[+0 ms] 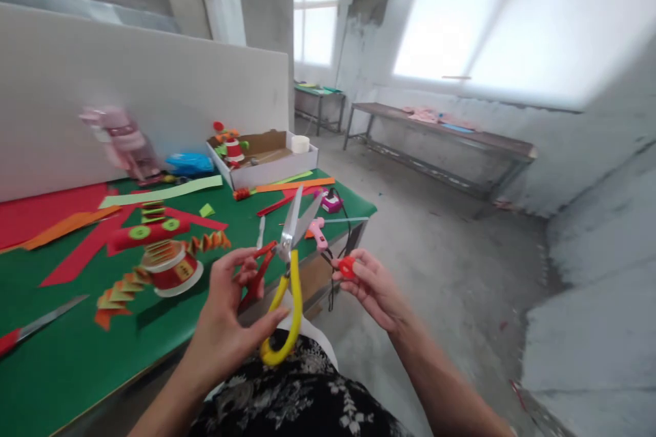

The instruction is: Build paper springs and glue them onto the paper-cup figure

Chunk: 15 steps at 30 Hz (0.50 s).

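Observation:
My left hand point(228, 304) holds large scissors point(293, 232) with yellow handles, their blades parted and pointing up and away. At its fingers is also a red-handled tool point(256, 280), perhaps pliers, partly covered by the hand. My right hand point(372, 280) pinches a small round red piece point(347, 268) off the table's edge. Left of my left hand stands a craft figure point(171, 273) with a red-banded cup body, folded orange-and-green paper arms and a red head with green button eyes. A pink glue gun point(318, 233) lies near the table edge, beyond the scissors.
The green table point(66, 369) bears paper strips point(92, 246), a red-handled knife point(46, 324) and a purple object point(331, 201) with a black cord. Behind are a shallow box point(271, 165), a blue bag point(189, 164) and a white board point(154, 75). A bench point(441, 126) stands by the windows.

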Each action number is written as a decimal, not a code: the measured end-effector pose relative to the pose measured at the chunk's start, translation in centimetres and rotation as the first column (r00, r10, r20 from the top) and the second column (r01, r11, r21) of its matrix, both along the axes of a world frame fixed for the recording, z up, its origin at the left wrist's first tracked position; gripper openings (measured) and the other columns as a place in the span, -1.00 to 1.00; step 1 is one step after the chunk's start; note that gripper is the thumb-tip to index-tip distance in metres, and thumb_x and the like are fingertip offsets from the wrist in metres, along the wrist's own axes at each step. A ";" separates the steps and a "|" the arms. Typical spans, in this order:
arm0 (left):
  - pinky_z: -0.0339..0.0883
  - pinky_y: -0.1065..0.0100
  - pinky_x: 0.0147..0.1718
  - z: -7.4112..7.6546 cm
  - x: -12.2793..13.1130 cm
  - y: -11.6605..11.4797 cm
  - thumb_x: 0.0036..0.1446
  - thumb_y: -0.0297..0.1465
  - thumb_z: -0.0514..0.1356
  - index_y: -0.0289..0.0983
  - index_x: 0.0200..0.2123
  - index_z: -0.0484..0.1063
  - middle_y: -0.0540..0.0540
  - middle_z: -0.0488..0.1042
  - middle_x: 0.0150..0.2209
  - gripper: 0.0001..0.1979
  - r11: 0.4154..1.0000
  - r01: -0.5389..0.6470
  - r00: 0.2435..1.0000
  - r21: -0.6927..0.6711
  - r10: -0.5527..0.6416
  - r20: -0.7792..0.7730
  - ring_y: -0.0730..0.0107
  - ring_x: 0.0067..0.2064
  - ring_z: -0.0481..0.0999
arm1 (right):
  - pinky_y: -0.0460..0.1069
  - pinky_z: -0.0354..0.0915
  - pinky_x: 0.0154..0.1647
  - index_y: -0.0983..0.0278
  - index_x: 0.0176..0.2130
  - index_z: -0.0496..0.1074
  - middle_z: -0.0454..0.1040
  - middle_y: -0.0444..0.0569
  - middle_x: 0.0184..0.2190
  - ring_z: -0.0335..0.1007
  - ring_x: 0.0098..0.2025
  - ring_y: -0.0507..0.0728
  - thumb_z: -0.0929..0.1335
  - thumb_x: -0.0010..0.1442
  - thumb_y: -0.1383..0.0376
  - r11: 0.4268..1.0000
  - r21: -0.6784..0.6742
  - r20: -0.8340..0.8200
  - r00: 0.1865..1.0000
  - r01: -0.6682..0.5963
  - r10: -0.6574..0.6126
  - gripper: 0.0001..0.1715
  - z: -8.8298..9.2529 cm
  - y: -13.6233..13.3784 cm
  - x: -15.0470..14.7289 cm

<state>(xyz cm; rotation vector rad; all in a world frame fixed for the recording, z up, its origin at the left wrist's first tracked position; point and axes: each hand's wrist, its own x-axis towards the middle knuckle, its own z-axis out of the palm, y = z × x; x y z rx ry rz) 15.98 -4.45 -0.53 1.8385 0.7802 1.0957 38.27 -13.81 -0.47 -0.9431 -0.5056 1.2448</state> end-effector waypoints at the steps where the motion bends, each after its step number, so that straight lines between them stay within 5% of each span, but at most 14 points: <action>1: 0.40 0.33 -0.26 -0.2 -0.2 -0.1 -0.06 -0.26 0.36 -0.15 0.10 0.17 -0.02 0.31 -0.22 -0.33 0.997 0.038 0.999 -0.062 -0.037 0.016 0.40 -0.29 0.40 | -0.14 0.42 -0.30 0.26 -0.30 0.45 0.61 -0.04 -0.27 0.54 -0.33 0.00 0.58 -0.09 0.24 1.000 -0.020 0.016 1.000 0.023 -0.023 -0.63 -0.7 0.1 0.3; 6: 0.43 0.27 -0.15 -0.5 -1.0 -1.8 -0.01 -0.20 0.31 -0.20 0.01 0.35 -0.11 0.43 -0.19 -0.50 0.927 0.041 0.998 -0.372 -0.054 -0.025 0.22 -0.15 0.48 | -0.09 0.39 -0.18 0.24 -0.23 0.55 0.59 -0.08 -0.23 0.47 -0.26 0.01 0.57 -0.11 0.28 0.992 -0.014 0.257 0.959 0.129 -0.121 -0.62 -3.3 0.6 0.4; 9: 0.45 0.34 -0.30 -1.0 -1.1 -2.5 -0.06 -0.14 0.33 -0.17 0.03 0.36 -0.11 0.47 -0.18 -0.43 0.881 0.052 0.998 -0.470 -0.030 0.054 0.27 -0.26 0.50 | -0.05 0.39 -0.13 0.21 -0.13 0.53 0.58 -0.10 -0.26 0.47 -0.23 0.04 0.57 -0.09 0.26 0.997 0.016 0.297 0.952 0.079 -0.080 -0.53 -3.7 0.9 0.3; 12: 0.43 0.42 -0.38 -2.1 -1.3 -2.2 -0.03 -0.13 0.32 -0.13 0.16 0.24 -0.06 0.46 -0.21 -0.32 0.906 0.051 0.999 -0.421 -0.041 0.034 0.39 -0.37 0.47 | -0.04 0.43 -0.20 0.23 -0.19 0.47 0.57 -0.12 -0.34 0.50 -0.32 0.03 0.58 -0.08 0.20 0.999 0.040 0.215 0.976 0.025 -0.033 -0.55 -3.7 1.3 0.1; 15: 0.46 0.37 -0.19 -3.5 -1.9 -1.4 0.15 -0.19 0.17 -0.12 0.15 0.27 -0.08 0.49 -0.16 -0.51 0.980 0.076 0.974 -0.182 -0.112 -0.196 0.28 -0.19 0.54 | -0.03 0.45 -0.21 0.28 -0.27 0.43 0.57 -0.08 -0.37 0.53 -0.36 0.03 0.54 -0.03 0.07 0.999 0.032 0.102 0.995 -0.012 0.008 -0.56 -3.5 1.7 -0.3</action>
